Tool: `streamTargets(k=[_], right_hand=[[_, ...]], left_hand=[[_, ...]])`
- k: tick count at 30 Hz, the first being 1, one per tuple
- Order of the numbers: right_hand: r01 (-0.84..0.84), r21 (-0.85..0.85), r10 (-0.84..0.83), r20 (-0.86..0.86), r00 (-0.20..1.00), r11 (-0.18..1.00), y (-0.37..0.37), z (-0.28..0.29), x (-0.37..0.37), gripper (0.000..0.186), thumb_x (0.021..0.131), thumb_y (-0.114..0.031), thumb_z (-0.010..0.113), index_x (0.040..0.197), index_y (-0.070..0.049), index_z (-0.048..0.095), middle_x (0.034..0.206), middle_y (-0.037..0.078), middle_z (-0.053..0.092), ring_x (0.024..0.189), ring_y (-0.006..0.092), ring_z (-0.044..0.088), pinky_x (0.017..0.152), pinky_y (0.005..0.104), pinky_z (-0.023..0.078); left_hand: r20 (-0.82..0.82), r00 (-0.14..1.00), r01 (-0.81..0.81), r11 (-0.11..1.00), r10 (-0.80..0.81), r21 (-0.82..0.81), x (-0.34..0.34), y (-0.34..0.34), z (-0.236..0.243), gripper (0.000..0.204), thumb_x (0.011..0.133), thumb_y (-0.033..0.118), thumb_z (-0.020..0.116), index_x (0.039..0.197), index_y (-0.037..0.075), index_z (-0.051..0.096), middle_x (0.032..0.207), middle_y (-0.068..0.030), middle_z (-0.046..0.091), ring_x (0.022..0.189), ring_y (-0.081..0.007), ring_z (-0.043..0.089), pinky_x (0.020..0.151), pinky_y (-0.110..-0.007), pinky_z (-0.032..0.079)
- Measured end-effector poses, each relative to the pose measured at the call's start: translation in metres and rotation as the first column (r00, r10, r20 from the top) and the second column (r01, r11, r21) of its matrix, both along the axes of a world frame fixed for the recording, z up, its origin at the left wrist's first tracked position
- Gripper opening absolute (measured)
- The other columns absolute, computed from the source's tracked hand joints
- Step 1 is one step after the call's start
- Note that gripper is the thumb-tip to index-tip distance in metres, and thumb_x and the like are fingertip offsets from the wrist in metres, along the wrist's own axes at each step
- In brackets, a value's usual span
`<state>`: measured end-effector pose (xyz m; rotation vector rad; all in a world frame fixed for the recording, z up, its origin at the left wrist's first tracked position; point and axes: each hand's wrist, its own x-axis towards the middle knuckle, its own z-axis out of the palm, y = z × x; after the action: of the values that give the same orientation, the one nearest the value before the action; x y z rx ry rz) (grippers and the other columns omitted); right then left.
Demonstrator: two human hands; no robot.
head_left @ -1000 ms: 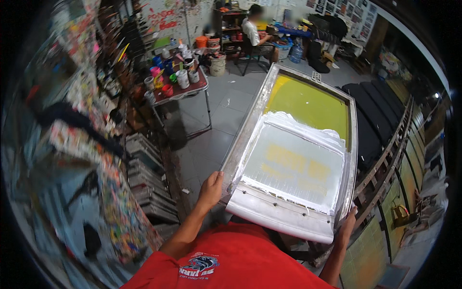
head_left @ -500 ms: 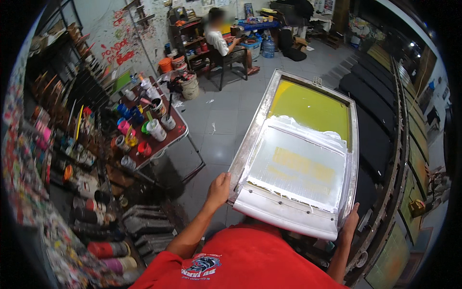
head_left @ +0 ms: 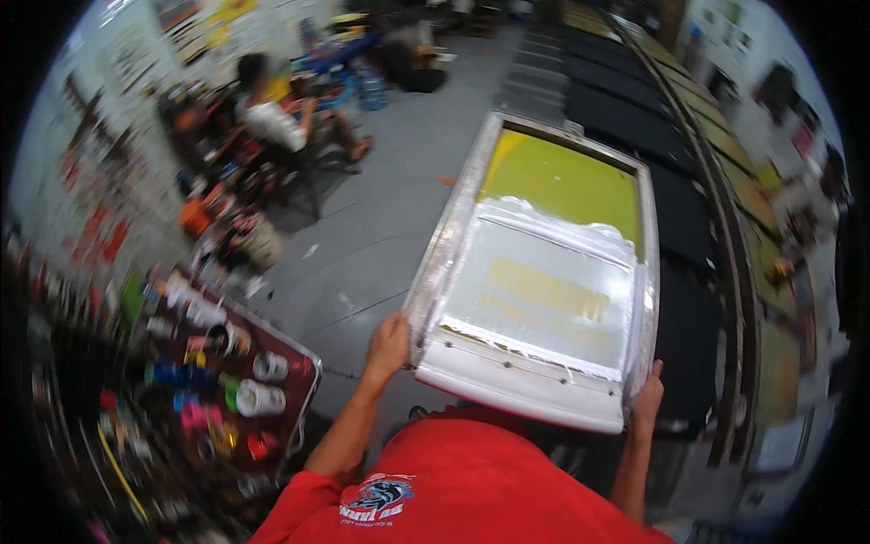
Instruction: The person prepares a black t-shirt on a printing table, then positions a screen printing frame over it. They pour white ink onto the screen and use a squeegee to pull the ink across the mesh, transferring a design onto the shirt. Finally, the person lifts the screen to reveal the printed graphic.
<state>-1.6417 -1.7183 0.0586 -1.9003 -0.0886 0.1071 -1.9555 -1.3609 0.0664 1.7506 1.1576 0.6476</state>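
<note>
Just off the view's centre toward 3 o'clock, a large rectangular grey-metal screen frame (head_left: 542, 272) is held up before a red short-sleeved shirt (head_left: 471, 480), its far end pointing between 12 and 1 o'clock. The bare left hand (head_left: 388, 343), at the frame's 8 o'clock, is closed on its left edge; the bare right hand (head_left: 647, 395), between 4 and 5 o'clock, is closed on its right edge, though the fingers underneath are hidden. Gripping opposite sides probably shares the weight and spares the skin from the thick white paste (head_left: 555, 228) bordering the pale panel. A broad white bar with small dark bolts (head_left: 517, 390) lies across the 6 o'clock end, perhaps resting there to free both hands. Flat black fabric-like panels (head_left: 693, 218) line 3 o'clock; at 8 o'clock, a dark-red-topped table (head_left: 301, 364) gathers colourful plastic pots (head_left: 261, 400), seemingly grouped for easy reach.
</note>
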Motion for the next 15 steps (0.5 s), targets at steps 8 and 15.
streamTargets(k=[8, 15], right_hand=[[0.278, 0.060, -0.280, 0.027, 0.960, 0.959, 0.121, -0.002, -0.079, 0.060, 0.101, -0.048, 0.037, 0.078, 0.003, 0.057, 0.066, 0.001, 0.049, 0.063, 0.0112, 0.042, 0.058, 0.0312, 0.036], [0.521, 0.006, -0.520, 0.086, 0.850, 0.853, 0.235, -0.026, -0.127, 0.060, 0.100, -0.048, 0.037, 0.084, 0.007, 0.058, 0.073, 0.007, 0.055, 0.072, 0.0155, 0.048, 0.070, 0.0338, 0.041]], left_hand=[[0.019, 0.945, 0.328, 0.942, -0.328, -0.068, 0.055, 0.198, -0.029, 0.042, 0.099, 0.031, 0.038, 0.095, -0.005, 0.059, 0.083, -0.0138, 0.062, 0.078, -0.0233, 0.057, 0.074, -0.036, 0.045], [0.149, 0.839, 0.539, 0.835, -0.523, -0.109, 0.129, 0.342, -0.052, 0.040, 0.101, 0.029, 0.037, 0.090, -0.004, 0.057, 0.080, -0.0085, 0.057, 0.075, -0.0158, 0.051, 0.069, -0.033, 0.043]])
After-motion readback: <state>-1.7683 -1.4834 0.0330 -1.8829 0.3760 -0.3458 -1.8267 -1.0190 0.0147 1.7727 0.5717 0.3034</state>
